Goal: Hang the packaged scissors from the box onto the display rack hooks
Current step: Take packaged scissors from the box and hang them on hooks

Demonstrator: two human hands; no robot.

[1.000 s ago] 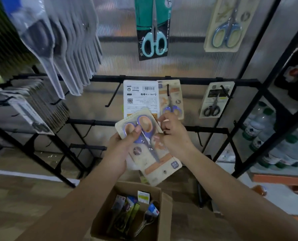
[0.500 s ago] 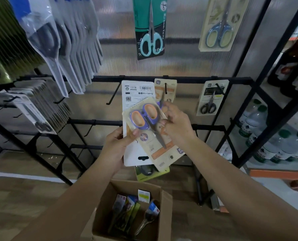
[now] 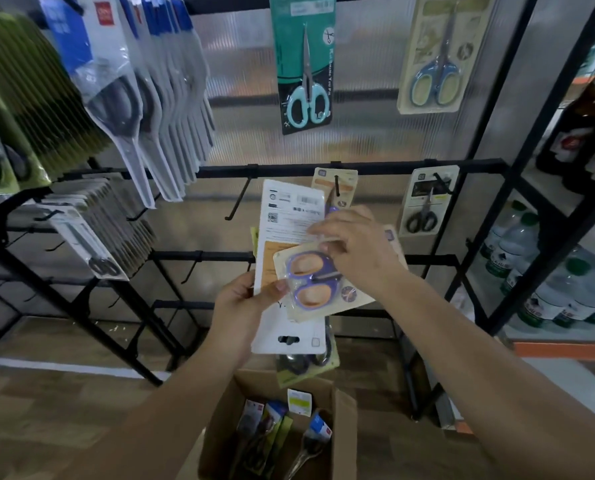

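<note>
I see left hand [image 3: 240, 308] gripping stack of packs, white-backed pack [image 3: 289, 237] foremost. Right hand [image 3: 356, 249] pinches purple-orange scissors pack [image 3: 318, 284], tilted sideways over stack, just below rack hook [image 3: 336, 185] bearing matching pack. Open box [image 3: 341, 410] below holds more packaged scissors.

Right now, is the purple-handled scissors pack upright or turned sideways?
Turned sideways. The purple-handled scissors pack lies almost horizontal, handle loops at left, pinched by the right hand; the left hand holds the white card behind it.
</note>
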